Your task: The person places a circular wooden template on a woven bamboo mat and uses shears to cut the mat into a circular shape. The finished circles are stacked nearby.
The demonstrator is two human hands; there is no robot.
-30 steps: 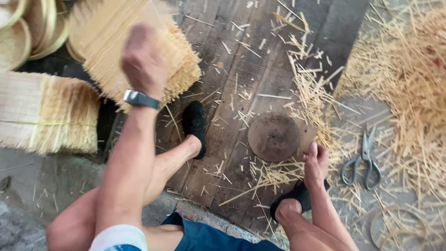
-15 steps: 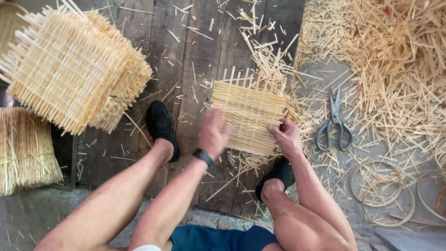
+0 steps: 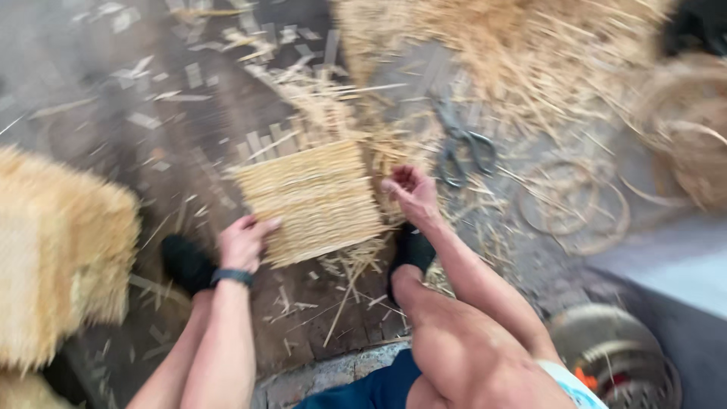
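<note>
A person's left hand (image 3: 244, 242) pressed a woven mat (image 3: 312, 198) flat on the floor, fingers spread; the right hand (image 3: 413, 191) hovered half-open, empty, near scissors (image 3: 462, 148).

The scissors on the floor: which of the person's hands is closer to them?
Right. The right hand is just left of the scissors, beside the woven mat's right edge. The left hand is at the mat's lower left corner, much farther away.
</note>
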